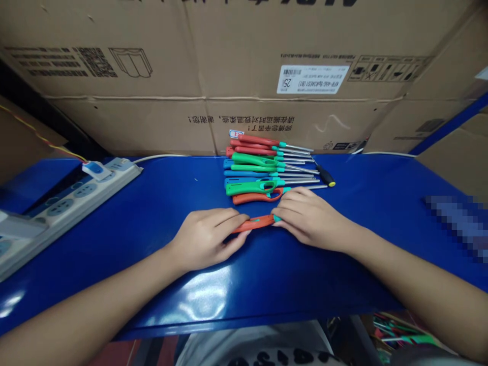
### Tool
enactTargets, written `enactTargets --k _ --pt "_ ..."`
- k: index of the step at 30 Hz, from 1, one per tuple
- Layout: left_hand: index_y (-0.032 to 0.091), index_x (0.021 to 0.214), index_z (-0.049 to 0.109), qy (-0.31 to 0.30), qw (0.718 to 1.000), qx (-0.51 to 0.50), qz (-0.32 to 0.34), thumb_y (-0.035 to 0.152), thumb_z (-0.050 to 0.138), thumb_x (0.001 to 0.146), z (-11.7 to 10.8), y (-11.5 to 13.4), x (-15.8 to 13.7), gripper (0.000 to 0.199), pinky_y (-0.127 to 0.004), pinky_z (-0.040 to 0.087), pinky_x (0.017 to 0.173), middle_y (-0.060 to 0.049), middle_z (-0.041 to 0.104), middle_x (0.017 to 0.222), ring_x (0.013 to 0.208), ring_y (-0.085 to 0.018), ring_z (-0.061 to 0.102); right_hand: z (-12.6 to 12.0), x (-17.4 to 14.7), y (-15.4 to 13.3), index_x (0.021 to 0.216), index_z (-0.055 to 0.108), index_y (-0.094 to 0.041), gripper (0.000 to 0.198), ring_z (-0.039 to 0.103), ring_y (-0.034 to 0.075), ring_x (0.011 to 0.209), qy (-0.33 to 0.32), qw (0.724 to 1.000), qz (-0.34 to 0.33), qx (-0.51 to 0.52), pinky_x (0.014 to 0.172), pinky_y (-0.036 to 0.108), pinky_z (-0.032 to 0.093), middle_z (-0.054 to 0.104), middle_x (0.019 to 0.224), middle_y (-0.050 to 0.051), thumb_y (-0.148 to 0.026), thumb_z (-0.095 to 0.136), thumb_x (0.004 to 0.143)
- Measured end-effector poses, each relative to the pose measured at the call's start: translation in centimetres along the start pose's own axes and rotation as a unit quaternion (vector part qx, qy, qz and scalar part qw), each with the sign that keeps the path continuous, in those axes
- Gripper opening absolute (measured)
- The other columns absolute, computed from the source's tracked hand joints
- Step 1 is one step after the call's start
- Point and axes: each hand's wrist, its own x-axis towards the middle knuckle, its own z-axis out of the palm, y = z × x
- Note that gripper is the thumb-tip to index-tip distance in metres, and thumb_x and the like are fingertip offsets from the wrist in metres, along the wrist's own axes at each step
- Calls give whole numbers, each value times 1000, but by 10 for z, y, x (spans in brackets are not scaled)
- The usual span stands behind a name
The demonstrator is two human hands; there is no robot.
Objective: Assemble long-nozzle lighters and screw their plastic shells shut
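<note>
Between my hands, low over the blue table (168, 193), is an orange lighter with a long nozzle style body (259, 222) and a teal collar. My left hand (209, 236) is closed round its handle end. My right hand (310, 218) grips the teal collar end, and its fingers cover the nozzle. Just beyond lies a pile of similar long-nozzle lighters in red, green, blue and orange, among them a green lighter (246, 188) and a red lighter (259, 139). Their metal nozzles point right.
A white power strip (72, 203) with plugs runs along the left. Right of the pile lies a black screwdriver (325, 174) with a yellow end. A large cardboard box (152, 122) stands behind the table. More lighters (404, 330) lie below the front edge, at right.
</note>
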Motion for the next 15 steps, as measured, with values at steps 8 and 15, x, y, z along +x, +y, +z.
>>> enactTargets --k 8,15 --pt "15 95 72 1 988 -126 -89 24 66 91 3 5 4 12 -22 54 65 -4 76 84 69 -14 70 -5 -3 7 100 69 -13 23 61 23 90 19 999 -34 -12 84 37 44 73 87 10 -25 50 102" --pt "15 79 73 -16 957 -215 -193 22 64 90 -1 18 10 16 -20 43 50 1 67 65 53 -9 56 -2 -3 -4 89 67 -12 24 56 22 78 47 998 -33 -20 70 35 41 65 76 10 -21 48 99"
